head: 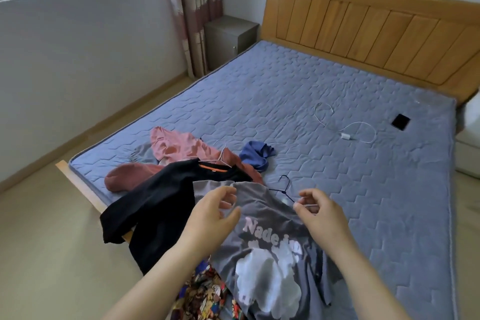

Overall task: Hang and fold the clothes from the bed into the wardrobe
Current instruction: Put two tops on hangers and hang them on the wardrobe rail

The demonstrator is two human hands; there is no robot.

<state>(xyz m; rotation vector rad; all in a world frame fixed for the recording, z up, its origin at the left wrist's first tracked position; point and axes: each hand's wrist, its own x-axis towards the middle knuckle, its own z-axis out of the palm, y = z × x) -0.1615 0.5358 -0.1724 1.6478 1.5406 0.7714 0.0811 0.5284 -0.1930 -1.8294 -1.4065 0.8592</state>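
Low centre, the grey shirt (267, 254) lies print-up at the bed (337, 80) edge; left hand (215, 215) hovers curled at its collar, grasp unclear, can't call it; right hand (320, 212) pinches a thin pale wire (310, 205) just beside the black hanger (284, 187); looks like the hanging step; next, a hanger needs feeding into that neck; further up-left, black top (161, 202) and pink garment (181, 145) wait
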